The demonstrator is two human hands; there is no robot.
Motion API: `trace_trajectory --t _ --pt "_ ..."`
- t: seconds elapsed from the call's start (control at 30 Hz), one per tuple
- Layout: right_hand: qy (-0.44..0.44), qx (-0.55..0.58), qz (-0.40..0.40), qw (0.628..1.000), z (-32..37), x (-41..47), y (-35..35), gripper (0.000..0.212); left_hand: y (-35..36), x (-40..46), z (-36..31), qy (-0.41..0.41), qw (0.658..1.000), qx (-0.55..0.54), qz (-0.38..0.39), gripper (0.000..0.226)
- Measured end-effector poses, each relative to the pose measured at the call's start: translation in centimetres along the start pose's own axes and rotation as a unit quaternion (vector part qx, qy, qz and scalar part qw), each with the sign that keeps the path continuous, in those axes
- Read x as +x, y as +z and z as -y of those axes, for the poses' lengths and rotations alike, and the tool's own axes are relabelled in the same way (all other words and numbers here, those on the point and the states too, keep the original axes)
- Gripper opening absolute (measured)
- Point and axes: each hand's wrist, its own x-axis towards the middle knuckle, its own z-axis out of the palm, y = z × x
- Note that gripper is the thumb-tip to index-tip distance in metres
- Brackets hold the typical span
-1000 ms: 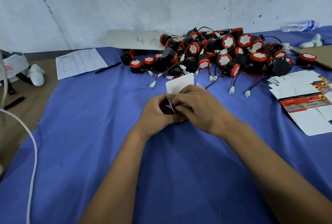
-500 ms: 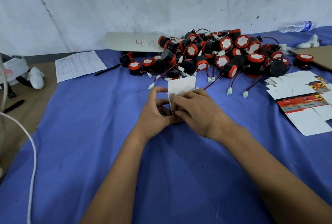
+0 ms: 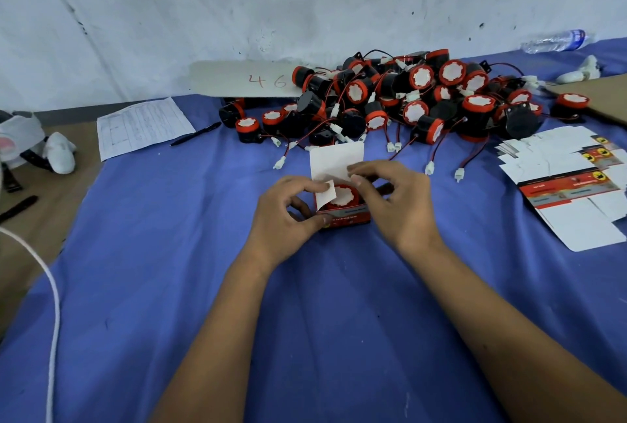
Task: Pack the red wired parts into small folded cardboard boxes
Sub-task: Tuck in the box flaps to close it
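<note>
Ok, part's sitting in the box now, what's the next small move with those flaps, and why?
Probably fold the small side flap inward over the red part, then bring down the tall lid flap. The box stands open on the blue cloth with the part seated inside; the left hand already pinches the side flap and steadies the box, and the right hand touches the lid flap.

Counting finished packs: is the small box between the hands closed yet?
Still open. The small box's top flap stands up, and a red part shows inside, with both hands at its flaps.
</note>
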Motion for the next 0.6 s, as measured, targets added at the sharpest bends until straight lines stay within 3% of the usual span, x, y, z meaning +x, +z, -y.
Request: trace_trajectory --t 0.13,0.27,0.4,0.6 --pt "0.046 0.078 0.033 0.995 0.0 -0.3 0.0 0.023 0.2 0.1 0.2 0.022 0.998 0.064 -0.003 0.038" --pt "0.038 0.034 0.031 0.998 -0.3 -0.3 0.3 0.034 0.6 0.2 0.1 0.047 0.994 0.093 -0.025 0.030" --pt "0.072 0.062 0.044 0.995 -0.4 0.3 0.3 0.065 0.8 0.2 0.1 0.064 0.991 0.109 -0.039 0.030" --pt "0.048 0.071 0.139 0.987 -0.8 0.1 -0.5 0.032 0.8 0.2 0.1 0.054 0.994 0.086 -0.048 0.034"
